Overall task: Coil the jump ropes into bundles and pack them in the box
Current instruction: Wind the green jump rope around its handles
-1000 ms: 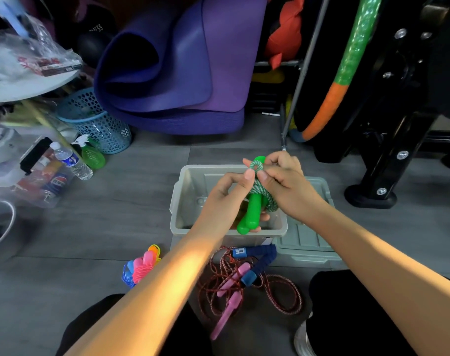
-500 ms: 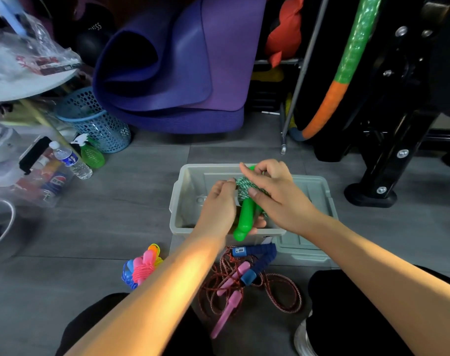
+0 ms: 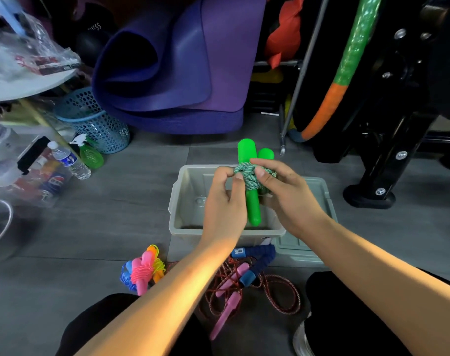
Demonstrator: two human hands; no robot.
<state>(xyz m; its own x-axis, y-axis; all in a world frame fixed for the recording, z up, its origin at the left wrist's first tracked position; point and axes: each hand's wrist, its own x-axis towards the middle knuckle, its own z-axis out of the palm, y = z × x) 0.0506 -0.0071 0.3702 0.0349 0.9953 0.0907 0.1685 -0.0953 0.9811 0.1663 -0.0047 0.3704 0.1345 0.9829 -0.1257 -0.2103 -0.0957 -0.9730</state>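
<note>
Lying nearest on the grey plank floor [image 3: 116,222]: a loose red braided rope [image 3: 277,294] with smooth pink handles, a rope with blue foam handles [image 3: 257,263] on top of it, and left of them a tied bundle [image 3: 141,268] of glossy pink, orange and blue cords. Above the open grey plastic box [image 3: 182,204], both hands hold the green rope [image 3: 250,181]. Left hand [image 3: 225,204] pinches the woven green-white cord wrap with curled fingers; right hand [image 3: 285,191] curls round the wrap's other side, thumb on top. Versus half a second ago the bundle is raised and turned, so two rounded green plastic handles now stick up past the box's far rim, one end hanging down inside. Box lid [image 3: 313,227] lies just right. Farther back: blue perforated basket [image 3: 98,122], rolled purple foam mat [image 3: 182,73], green-orange hoop [image 3: 347,60].
</note>
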